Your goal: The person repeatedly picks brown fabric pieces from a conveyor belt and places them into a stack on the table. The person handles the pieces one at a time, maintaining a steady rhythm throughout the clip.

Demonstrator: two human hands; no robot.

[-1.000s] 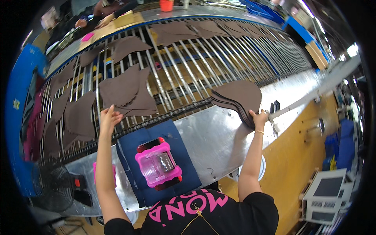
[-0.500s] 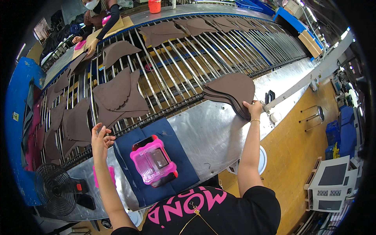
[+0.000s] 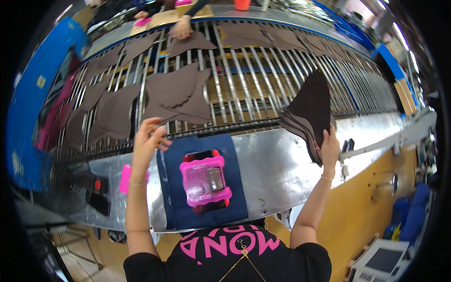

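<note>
My right hand (image 3: 330,149) is closed on the edge of a dark brown cut panel (image 3: 314,96), which is tilted up over a stack of similar brown panels (image 3: 300,126). That stack lies at the seam of the metal table and the bar conveyor. My left hand (image 3: 151,137) hovers with its fingers apart near the conveyor's front edge, holding nothing. Just beyond it, overlapping brown panels (image 3: 181,91) rest on the bars. Below and right of the left hand, a pink frame-shaped tool (image 3: 197,182) with red ends sits on a dark blue cloth (image 3: 235,188).
A bar conveyor (image 3: 242,89) carries several more brown panels. Across it a co-worker's hand (image 3: 182,29) touches one panel. A black fan (image 3: 58,188) and a pink piece (image 3: 126,178) are on the left. A metal arm (image 3: 394,141) juts in from the right.
My right hand has raised a panel from the stack, where it was gripping the stack's edge. The view has turned. A co-worker's hand has moved onto a far panel. My left hand stays raised.
</note>
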